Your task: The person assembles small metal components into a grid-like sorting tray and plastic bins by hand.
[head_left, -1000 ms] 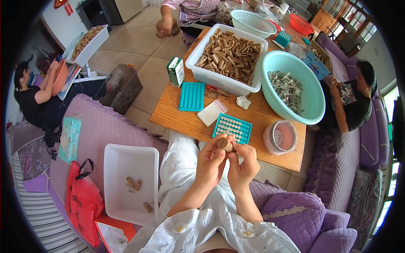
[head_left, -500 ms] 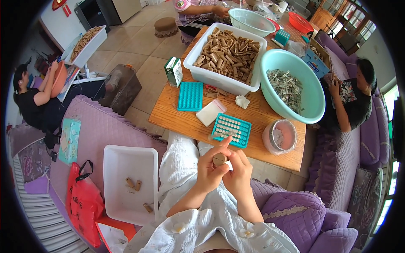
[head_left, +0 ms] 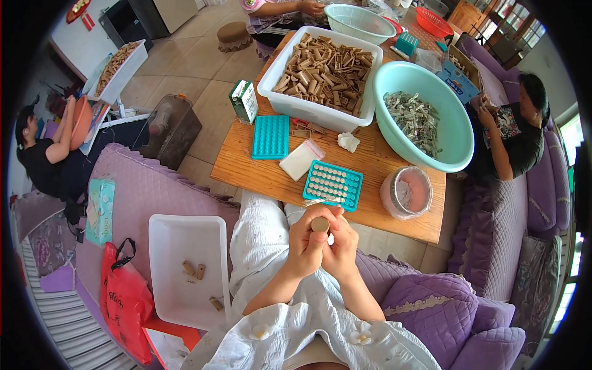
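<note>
Above my lap, both hands come together around a small brown cylinder [head_left: 320,224] whose round flat end faces up. My left hand [head_left: 303,245] is closed on it with the thumb along its near side. My right hand [head_left: 342,248] presses against the other side, its fingers curled and partly hidden behind the left. Just beyond my fingers, on the table, lies a teal tray [head_left: 353,187] with rows of small round pale pieces in its pits. Thin clear-looking strips [head_left: 324,201] rest along its near edge.
The wooden table [head_left: 237,161] carries another teal tray [head_left: 270,137], a white packet [head_left: 300,161], a white tub [head_left: 269,88] of brown pieces, a mint basin [head_left: 453,151] and a lined bucket [head_left: 420,197]. At my left stands a white bin [head_left: 185,240]. Other people sit around.
The brown cylinder has tipped so its round end faces up more fully. My hands have closed more tightly about it, and the raised left finger has folded down. The view has shifted slightly.
</note>
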Demonstrator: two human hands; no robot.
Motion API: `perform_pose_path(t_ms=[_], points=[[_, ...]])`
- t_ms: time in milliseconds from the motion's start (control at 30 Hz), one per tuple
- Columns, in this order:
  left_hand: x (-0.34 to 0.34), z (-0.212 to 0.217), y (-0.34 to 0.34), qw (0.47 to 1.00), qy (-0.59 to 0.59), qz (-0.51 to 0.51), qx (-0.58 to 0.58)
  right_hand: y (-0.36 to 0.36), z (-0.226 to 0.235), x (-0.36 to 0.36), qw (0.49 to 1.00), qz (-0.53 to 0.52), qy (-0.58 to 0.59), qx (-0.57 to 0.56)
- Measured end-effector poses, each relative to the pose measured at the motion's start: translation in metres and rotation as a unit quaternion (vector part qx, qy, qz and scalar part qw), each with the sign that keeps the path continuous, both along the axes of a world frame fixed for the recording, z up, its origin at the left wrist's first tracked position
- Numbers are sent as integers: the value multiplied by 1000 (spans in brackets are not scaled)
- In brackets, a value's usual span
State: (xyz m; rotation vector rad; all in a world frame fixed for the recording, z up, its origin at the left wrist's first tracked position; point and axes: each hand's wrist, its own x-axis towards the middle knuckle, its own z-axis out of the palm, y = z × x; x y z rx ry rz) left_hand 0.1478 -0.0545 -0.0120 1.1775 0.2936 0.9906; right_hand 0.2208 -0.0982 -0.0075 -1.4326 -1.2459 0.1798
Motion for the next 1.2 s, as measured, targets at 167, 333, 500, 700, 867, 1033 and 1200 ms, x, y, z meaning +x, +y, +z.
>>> perform_pose_path(t_ms=[167, 333, 500, 700, 867, 1033, 1200], points=[[16, -6, 0, 998, 26, 3, -50, -5, -6, 10, 999, -21, 36, -31], [18, -23, 5, 985, -54, 24, -164, -22, 21, 60, 954, 187, 6, -233], [-6, -18, 32, 958, -100, 53, -262, -45, 23, 170, 923, 3, -34, -383], [1, -28, 26, 951, -110, 49, -285, -16, -69, 223, 817, -126, -293, -480], [7, -30, 23, 957, -90, 24, -276, -14, -61, 223, 814, -97, -269, -505], [12, -32, 21, 958, -82, -5, -276, -30, -47, 230, 865, -85, -236, -435], [11, -24, 15, 962, -39, -50, -266, -39, -12, 226, 905, -93, -141, -391]])
